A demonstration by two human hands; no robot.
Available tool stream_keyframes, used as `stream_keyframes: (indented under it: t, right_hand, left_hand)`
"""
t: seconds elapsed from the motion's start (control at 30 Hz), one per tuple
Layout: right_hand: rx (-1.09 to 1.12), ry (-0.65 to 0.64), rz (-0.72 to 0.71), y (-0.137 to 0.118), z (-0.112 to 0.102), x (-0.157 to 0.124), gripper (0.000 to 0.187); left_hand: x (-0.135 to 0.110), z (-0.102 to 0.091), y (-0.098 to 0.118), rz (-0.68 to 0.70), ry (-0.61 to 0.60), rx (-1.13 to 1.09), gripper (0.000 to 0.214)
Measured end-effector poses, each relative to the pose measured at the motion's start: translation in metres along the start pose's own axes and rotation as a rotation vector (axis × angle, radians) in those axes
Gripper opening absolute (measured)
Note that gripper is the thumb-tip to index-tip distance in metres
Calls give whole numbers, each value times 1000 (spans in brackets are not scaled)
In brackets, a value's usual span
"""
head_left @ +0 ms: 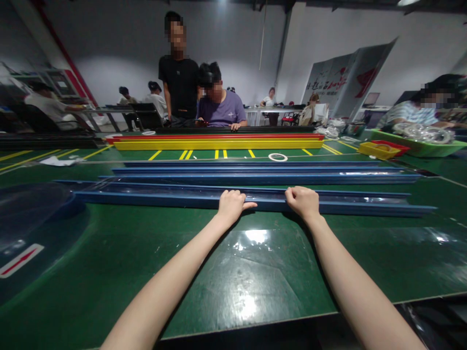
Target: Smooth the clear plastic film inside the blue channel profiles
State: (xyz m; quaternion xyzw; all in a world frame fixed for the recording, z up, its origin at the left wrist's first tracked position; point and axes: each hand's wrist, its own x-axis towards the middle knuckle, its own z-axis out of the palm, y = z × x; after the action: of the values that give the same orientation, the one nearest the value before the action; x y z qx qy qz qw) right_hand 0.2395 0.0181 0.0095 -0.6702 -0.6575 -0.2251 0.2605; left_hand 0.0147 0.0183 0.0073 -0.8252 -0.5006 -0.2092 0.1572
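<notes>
A long blue channel-shaped strip (175, 200) lies across the green table in front of me. My left hand (230, 206) is on its near wall, fingers curled over and thumb stretched to the right along the edge. Farther right on the same strip, my right hand (303, 201) is closed like a fist over the wall; its fingertips are hidden. Shiny clear film shows inside the channel. Just behind it, more blue strips (262, 178) lie roughly parallel.
A clear curved plastic piece with a red arrow label (22, 261) covers the table's left. Yellow strips (219, 145) and red strips lie farther back, near a white ring (278, 157). A yellow bin (377, 150) and green basket (430, 147) stand right. Co-workers are beyond.
</notes>
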Motion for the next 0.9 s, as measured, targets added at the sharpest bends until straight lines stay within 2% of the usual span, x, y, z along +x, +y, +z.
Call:
stream_keyframes:
  t: [0.23, 0.43, 0.53, 0.77, 0.9]
  right_hand:
    - [-9, -9, 5, -1, -1, 0, 41]
    - [-54, -63, -19, -3, -6, 1, 40]
    - [-81, -15, -88, -8, -9, 2, 38]
    - [-9, 106, -325, -47, -8, -1, 35]
    - [22, 116, -356, -64, -1, -3, 36]
  left_hand:
    - [-8, 5, 4, 22, 129, 12, 46]
    - [-10, 7, 4, 33, 142, 40, 45]
    - [-10, 6, 5, 33, 140, 42, 44]
    - [-10, 4, 5, 28, 138, 11, 41]
    - [-10, 3, 5, 32, 124, 17, 40]
